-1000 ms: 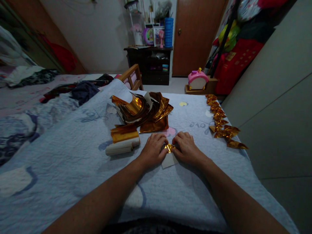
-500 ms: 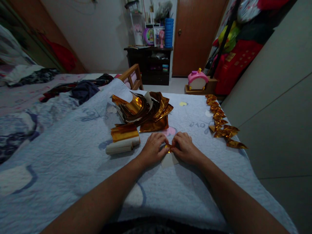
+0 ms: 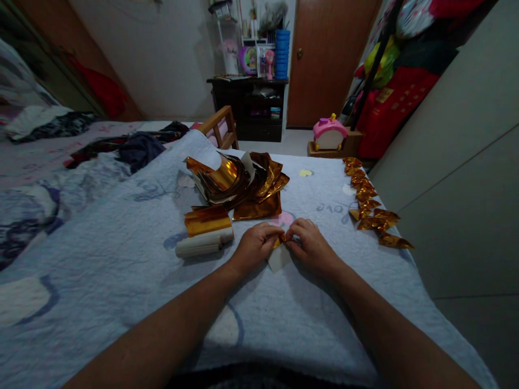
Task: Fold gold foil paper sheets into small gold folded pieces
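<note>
Between my two hands is a small sheet of gold foil paper (image 3: pixel 278 260), pale on the side that faces up near me and gold at its folded far part. My left hand (image 3: pixel 256 244) pinches the gold part from the left. From the right, my right hand (image 3: pixel 308 244) pinches the same part, fingertips almost meeting the left ones. The fingers hide much of the fold. Just beyond lies a fanned stack of gold foil sheets (image 3: pixel 227 175). Left of my left hand are a gold sheet (image 3: pixel 207 220) and a pale paper roll (image 3: pixel 198 246).
Folded gold foil pieces (image 3: pixel 367 202) lie in a line along the bed's right edge. A blue quilt (image 3: pixel 121 281) covers the bed. Dark clothes (image 3: pixel 140 151) are heaped at the left. A pink toy (image 3: pixel 330 134) and a dark cabinet (image 3: pixel 247 108) stand beyond the bed.
My fingers have shifted slightly on the foil paper, and its pale part has turned and moved a little to the left. The stack and the folded pieces stay put.
</note>
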`<state>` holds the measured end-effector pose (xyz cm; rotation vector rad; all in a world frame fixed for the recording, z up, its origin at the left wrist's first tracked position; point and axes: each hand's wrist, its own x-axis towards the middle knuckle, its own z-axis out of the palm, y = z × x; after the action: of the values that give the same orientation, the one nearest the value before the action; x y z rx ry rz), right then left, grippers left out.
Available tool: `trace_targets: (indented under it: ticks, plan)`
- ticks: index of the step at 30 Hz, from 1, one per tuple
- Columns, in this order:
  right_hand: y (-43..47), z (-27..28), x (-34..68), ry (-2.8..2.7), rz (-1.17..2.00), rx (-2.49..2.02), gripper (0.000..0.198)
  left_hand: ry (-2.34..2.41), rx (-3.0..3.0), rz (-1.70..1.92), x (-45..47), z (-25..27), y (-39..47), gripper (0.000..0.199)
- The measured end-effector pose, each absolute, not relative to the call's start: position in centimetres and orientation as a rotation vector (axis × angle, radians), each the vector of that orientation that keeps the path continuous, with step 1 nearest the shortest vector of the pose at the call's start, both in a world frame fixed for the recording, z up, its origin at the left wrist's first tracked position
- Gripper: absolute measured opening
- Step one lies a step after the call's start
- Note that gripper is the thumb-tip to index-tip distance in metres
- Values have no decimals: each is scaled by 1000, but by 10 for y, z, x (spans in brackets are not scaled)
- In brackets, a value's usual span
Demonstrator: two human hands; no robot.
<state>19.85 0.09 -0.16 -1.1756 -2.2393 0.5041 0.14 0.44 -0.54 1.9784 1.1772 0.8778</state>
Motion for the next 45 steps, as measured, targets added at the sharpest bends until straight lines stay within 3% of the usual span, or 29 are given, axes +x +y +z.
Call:
trace_targets:
  ticks: [7, 11, 16, 25, 32, 45]
  plan:
    - [-4, 3, 196, -2372, 607, -1104, 16, 1359, 2230, 801, 1, -8, 6, 17]
    - [-9, 9, 193, -2424, 558, -1124, 9, 1376, 2322, 774, 0, -11, 8, 14]
    - [-18, 16, 188, -2535, 574, -1060, 21, 1254, 2312, 684, -1, -12, 8, 19]
    - [-22, 21, 180, -2616, 538, -1012, 16, 1067, 2329, 571, -11, -1, 11, 20]
    - [-23, 19, 185, -2664, 497, -1031, 32, 968, 2304, 494, -17, 7, 10, 24]
    - [-18, 17, 195, -2656, 356, -1119, 26, 979, 2301, 507, -16, 7, 9, 28]
